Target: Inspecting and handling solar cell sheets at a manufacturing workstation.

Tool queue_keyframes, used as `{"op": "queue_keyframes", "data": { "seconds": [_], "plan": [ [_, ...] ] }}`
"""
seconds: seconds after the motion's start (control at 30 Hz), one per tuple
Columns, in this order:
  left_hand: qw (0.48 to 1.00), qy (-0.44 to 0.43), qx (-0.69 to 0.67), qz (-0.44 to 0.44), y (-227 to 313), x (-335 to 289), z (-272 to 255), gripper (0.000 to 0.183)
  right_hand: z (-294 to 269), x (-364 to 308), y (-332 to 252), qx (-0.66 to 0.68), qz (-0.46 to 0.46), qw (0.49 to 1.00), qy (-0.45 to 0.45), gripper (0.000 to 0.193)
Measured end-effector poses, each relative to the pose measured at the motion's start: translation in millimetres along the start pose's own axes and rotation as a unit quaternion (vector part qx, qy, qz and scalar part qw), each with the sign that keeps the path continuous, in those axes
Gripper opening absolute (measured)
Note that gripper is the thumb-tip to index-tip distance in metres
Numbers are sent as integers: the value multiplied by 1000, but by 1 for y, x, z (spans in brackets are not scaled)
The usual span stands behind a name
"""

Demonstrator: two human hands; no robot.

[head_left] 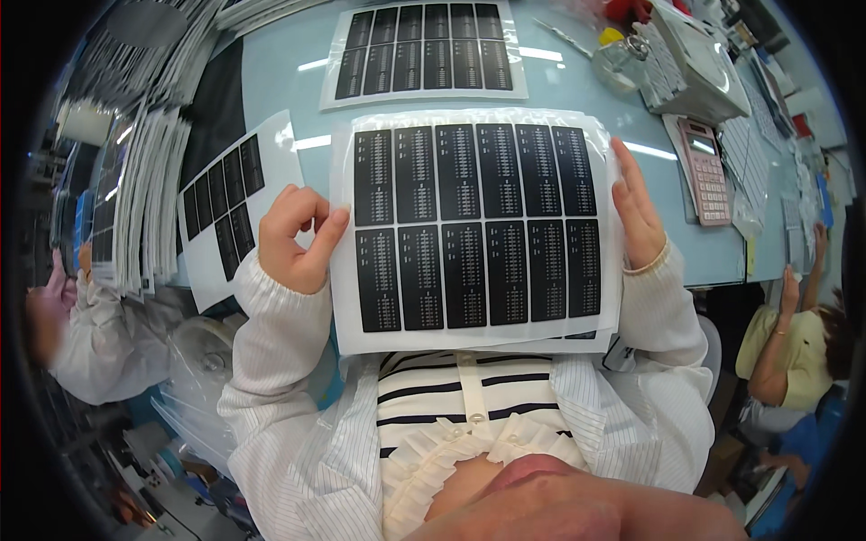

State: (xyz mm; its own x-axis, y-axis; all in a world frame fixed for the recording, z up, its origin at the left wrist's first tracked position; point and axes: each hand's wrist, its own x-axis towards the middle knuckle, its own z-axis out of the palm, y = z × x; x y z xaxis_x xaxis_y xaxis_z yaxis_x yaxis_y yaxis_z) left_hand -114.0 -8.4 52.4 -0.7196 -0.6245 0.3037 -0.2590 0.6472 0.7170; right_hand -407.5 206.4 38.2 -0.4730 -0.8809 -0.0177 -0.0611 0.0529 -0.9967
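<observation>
A stack of white label sheets printed with black rectangular labels lies in front of me at the near side of the table. Several sheet edges show slightly out of line at its right and lower sides. My left hand is at the stack's left edge, fingers curled and thumb tip against the margin. Along the right edge stands my right hand, its fingers stretched out and its palm side facing the sheets. Part of the right thumb and palm meets the stack's side.
Another label sheet stack lies farther back on the glossy table. A partly used label sheet is at the left, beside tall paper piles. To the right are a pink calculator, a clear jar and a white machine. Co-workers sit on both sides.
</observation>
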Motion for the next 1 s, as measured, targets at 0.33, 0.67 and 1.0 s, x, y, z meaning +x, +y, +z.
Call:
{"op": "queue_keyframes", "data": {
  "seconds": [0.33,0.67,1.0],
  "plan": [
    [983,-173,30,-43,32,20,-9,29,-47,2,-10,-14,108,989,102,21],
    [983,-177,-20,-36,17,36,-1,27,-47,7,-25,-16,190,981,-19,19],
    [967,-9,-252,28,-13,35,4,25,-49,40,-32,-2,-94,995,-34,20]
  ]
}}
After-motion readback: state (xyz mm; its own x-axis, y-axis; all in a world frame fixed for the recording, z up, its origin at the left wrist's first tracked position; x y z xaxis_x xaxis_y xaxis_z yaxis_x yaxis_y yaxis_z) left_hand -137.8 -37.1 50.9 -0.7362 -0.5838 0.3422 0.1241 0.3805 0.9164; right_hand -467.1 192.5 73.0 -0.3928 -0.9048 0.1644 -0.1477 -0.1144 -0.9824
